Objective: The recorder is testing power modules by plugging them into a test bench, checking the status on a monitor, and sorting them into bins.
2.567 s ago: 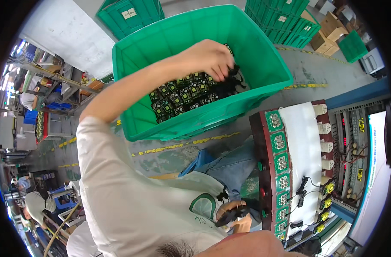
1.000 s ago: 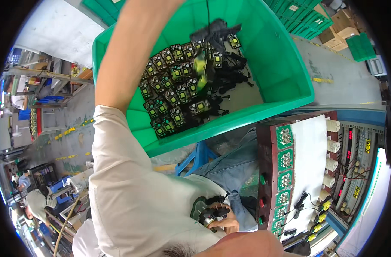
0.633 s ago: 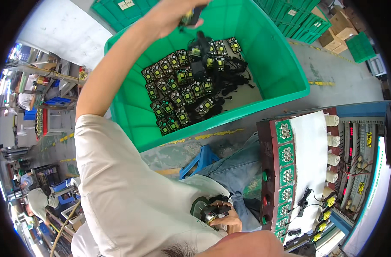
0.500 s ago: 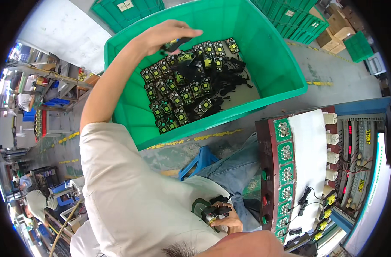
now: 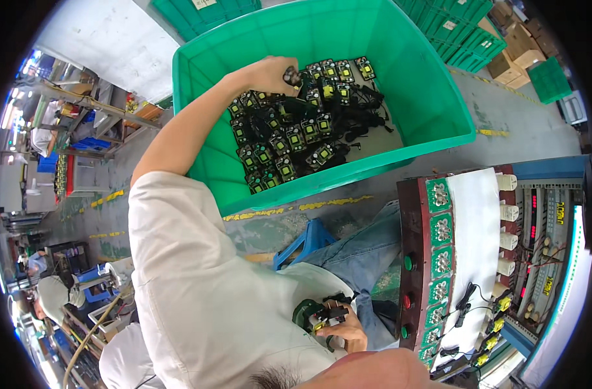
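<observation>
At the upper left part of the large green bin (image 5: 425, 78), my left hand (image 5: 274, 74) curls its fingers round a small circuit board (image 5: 292, 77), mostly hidden by the hand. Right below it lie rows of small circuit boards (image 5: 294, 135) with yellow-topped parts, and tangled black cords (image 5: 367, 117) beside them. Close to my body, my right hand (image 5: 351, 332) is closed round a bundle of power adapter boards with black cords (image 5: 325, 316). How many boards are in that bundle I cannot tell.
On the right stands a test rig with a row of green socket plates (image 5: 442, 230), push buttons (image 5: 408, 262) and white plugs (image 5: 508, 212). A blue stool (image 5: 312, 243) is by my leg. Green crates (image 5: 461, 29) are stacked behind the bin.
My left hand has lowered with the board onto the rows in the bin, its fingers now curled downward. The view has shifted slightly. My right hand keeps its bundle near my body.
</observation>
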The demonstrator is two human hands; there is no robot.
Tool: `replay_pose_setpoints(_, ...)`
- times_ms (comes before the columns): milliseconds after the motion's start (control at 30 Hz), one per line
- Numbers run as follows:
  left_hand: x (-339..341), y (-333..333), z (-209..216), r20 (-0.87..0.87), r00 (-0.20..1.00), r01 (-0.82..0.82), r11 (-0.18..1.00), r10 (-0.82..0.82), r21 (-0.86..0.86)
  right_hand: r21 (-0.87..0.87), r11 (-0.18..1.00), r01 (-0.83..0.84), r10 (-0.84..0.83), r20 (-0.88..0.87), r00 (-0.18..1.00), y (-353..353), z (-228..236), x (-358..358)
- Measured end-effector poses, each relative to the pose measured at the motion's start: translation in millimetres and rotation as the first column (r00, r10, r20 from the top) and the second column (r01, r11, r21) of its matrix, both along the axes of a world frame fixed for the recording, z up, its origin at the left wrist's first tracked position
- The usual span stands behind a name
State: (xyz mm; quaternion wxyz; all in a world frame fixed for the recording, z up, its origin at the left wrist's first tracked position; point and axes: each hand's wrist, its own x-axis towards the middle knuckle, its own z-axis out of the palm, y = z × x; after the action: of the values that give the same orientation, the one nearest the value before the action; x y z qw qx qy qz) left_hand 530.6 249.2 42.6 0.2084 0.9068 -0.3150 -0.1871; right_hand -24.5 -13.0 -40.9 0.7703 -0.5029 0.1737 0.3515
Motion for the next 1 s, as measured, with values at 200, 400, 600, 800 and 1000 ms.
replay_pose_setpoints(200, 27.3, -13.2, -37.6, 0.286, 0.948, -0.185, 0.973, 0.14, 0.136, -0.036, 0.999, 0.002, 0.001, 0.068, 0.998, 1.1, -5.0, -3.2)
replay_pose_setpoints(400, 38.2, 2.3, -15.0, -0.454, 0.886, 0.392, 0.679, -0.097, 0.62, 0.008, 0.996, 0.088, -0.088, 0.008, 0.996, 2.2, -12.5, -7.8)
replay_pose_setpoints(600, -23.3, -56.8, -16.4, -0.519, 0.818, 0.193, 0.969, -0.247, -0.157, 0.026, 1.0, 0.018, -0.019, 0.032, 0.999, 0.1, -19.9, -0.9)
replay_pose_setpoints(800, -73.0, -101.5, 37.5, -0.655, 0.635, -0.267, 0.68, -0.41, -0.683, 0.029, 0.993, 0.113, -0.111, -0.065, 0.992, 3.0, 0.9, 8.7)
replay_pose_setpoints(1000, -62.4, -69.7, 120.4, -0.678, 0.686, -0.718, -0.097, -0.263, -0.689, 0.038, 0.983, 0.179, -0.17, -0.174, 0.97, 12.1, 11.6, 20.7)
